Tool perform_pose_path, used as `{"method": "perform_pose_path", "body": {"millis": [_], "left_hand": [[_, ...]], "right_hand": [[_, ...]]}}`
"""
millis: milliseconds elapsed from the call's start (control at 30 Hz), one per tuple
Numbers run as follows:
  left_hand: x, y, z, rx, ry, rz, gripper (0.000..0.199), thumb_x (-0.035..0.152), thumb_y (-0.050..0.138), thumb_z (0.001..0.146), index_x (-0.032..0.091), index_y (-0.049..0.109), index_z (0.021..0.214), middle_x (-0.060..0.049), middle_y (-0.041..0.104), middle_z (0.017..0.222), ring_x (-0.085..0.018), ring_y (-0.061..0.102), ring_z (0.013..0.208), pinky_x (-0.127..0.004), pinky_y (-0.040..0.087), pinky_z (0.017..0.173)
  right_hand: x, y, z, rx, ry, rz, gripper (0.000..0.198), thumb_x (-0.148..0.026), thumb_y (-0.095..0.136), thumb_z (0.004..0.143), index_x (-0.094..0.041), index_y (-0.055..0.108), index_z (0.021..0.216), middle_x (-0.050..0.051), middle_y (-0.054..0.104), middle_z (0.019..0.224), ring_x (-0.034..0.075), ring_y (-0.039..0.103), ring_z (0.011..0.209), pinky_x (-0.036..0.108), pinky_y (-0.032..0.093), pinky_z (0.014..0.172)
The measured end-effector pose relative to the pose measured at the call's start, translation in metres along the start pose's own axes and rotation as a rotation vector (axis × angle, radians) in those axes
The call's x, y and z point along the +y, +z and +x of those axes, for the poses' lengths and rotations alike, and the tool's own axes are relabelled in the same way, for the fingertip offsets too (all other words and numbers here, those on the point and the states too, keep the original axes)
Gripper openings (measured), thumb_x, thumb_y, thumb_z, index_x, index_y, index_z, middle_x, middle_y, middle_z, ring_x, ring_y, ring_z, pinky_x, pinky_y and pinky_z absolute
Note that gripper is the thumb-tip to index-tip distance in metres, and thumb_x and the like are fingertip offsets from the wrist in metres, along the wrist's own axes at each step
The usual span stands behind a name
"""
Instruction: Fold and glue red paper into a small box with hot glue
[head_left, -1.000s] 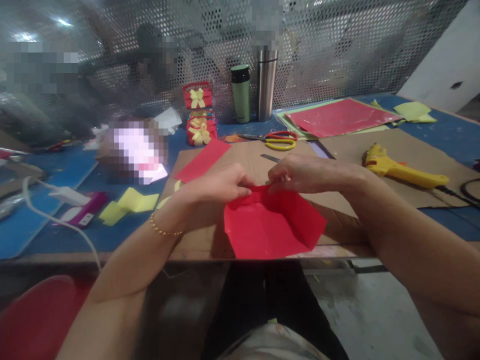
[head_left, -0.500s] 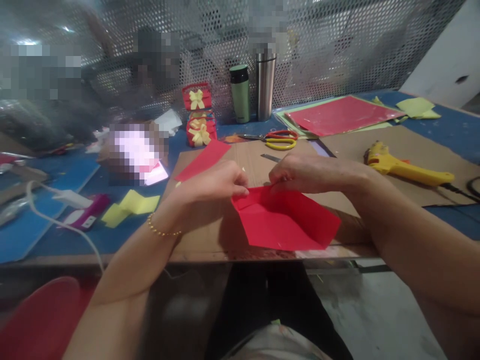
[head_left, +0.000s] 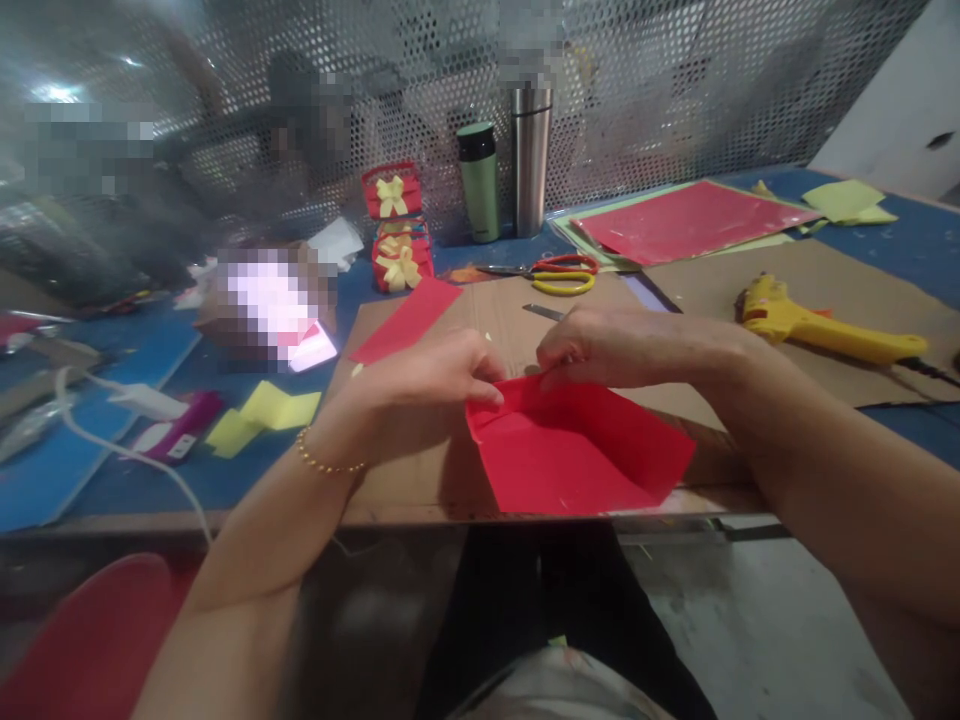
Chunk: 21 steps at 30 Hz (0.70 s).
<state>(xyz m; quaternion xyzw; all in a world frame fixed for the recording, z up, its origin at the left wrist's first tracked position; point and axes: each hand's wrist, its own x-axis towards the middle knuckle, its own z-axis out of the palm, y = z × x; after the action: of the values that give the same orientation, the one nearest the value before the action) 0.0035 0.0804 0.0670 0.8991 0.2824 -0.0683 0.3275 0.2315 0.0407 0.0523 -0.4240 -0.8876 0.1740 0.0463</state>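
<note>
A folded sheet of red paper (head_left: 562, 460) with raised sides rests on the cardboard (head_left: 405, 440) at the table's front edge. At its far left corner, my left hand (head_left: 457, 370) pinches the upright edge between thumb and fingers. My right hand (head_left: 592, 345) grips the same far edge a little further right, its fingertips partly hidden behind the knuckles. Just beyond my right hand lies a grey metal blade (head_left: 541, 312). A flat strip of red paper (head_left: 409, 318) lies beyond my left hand.
Scissors (head_left: 559, 275) and a yellow glue gun (head_left: 832, 325) lie beyond and to the right. Two bottles, one green (head_left: 480, 190) and one steel (head_left: 531, 170), stand behind. Small red boxes with yellow bows (head_left: 401, 260) stand back left. A lit phone (head_left: 311, 345) and a white cable (head_left: 142, 450) are left.
My left thumb and fingers have shifted slightly right and closer along the paper's far edge. The red paper's near side sits slightly lower in view. My right hand has hardly moved.
</note>
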Motion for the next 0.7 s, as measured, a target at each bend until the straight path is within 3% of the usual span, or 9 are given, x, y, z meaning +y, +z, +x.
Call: {"method": "perform_pose_path", "body": {"millis": [233,400,567,700], "left_hand": [[0.0003,-0.0036,-0.0014,-0.036,0.05,-0.026,0.023,0.03,0.064,0.081,0.015,0.067,0.064,0.004,0.043,0.054,-0.009,0.036,0.053,-0.024,0.027,0.053],[0.0004,-0.0017,-0.0007,-0.074,0.054,-0.096,0.021,0.03,0.063,0.082,0.014,0.071,0.071,0.004,0.048,0.058,-0.008,0.037,0.053,-0.024,0.028,0.053],[0.0013,0.0027,0.0027,-0.048,0.081,-0.078,0.027,0.028,0.06,0.083,0.016,0.058,0.059,0.005,0.038,0.054,-0.008,0.034,0.051,-0.024,0.027,0.052],[0.003,0.0031,0.0031,-0.039,0.115,-0.048,0.024,0.025,0.058,0.083,0.016,0.057,0.06,0.004,0.039,0.053,-0.008,0.034,0.051,-0.024,0.026,0.05]], "right_hand": [[-0.0043,-0.0018,-0.0012,-0.056,-0.021,0.08,0.021,-0.026,0.06,0.09,-0.018,0.075,0.076,0.0,0.067,0.069,0.011,0.05,0.061,0.027,0.032,0.059],[-0.0043,0.0002,-0.0007,-0.059,-0.041,0.107,0.022,-0.025,0.059,0.089,-0.019,0.075,0.075,0.0,0.067,0.067,0.011,0.05,0.06,0.027,0.032,0.058],[-0.0021,0.0032,0.0004,-0.056,-0.081,0.134,0.02,-0.025,0.06,0.089,-0.018,0.077,0.08,0.0,0.07,0.07,0.01,0.051,0.06,0.025,0.032,0.057],[-0.0023,0.0014,-0.0004,-0.068,-0.074,0.144,0.021,-0.025,0.06,0.088,-0.018,0.077,0.079,-0.001,0.068,0.067,0.01,0.05,0.058,0.025,0.034,0.058]]}}
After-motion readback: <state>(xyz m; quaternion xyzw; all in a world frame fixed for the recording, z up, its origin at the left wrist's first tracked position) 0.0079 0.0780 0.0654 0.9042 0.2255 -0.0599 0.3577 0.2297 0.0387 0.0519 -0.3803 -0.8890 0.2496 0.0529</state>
